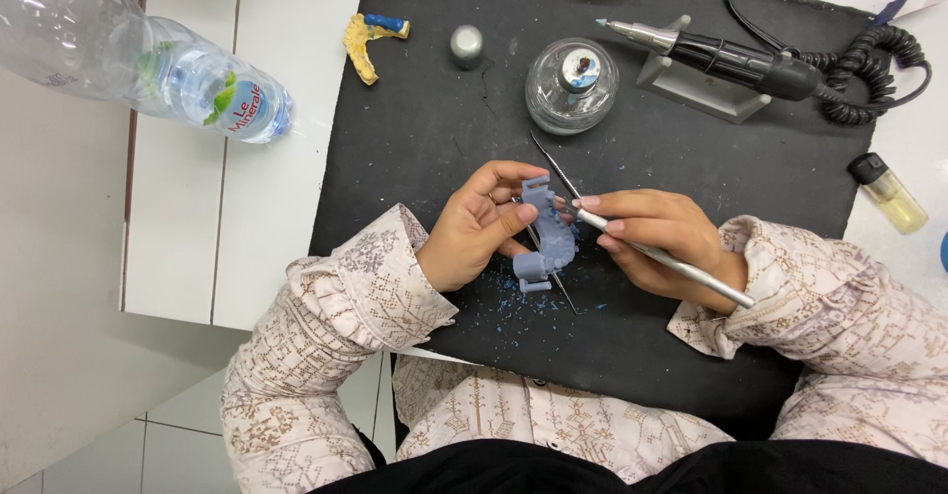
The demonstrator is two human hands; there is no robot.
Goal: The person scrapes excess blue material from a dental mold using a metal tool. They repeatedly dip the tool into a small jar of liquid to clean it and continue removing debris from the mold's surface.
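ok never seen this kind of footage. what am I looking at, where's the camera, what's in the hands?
There is no machine here: one camera on a person's head looks down at their two bare hands over a black mat on a white worktop. The left hand holds a grey-blue dental model. The right hand holds a thin metal hand tool like a pen, its tip at the model. Blue shavings lie under the hands. Further back lie a motorised handpiece on its stand, a round glass burner, a yellow dental cast, a small metal cap, a lighter and a plastic water bottle.
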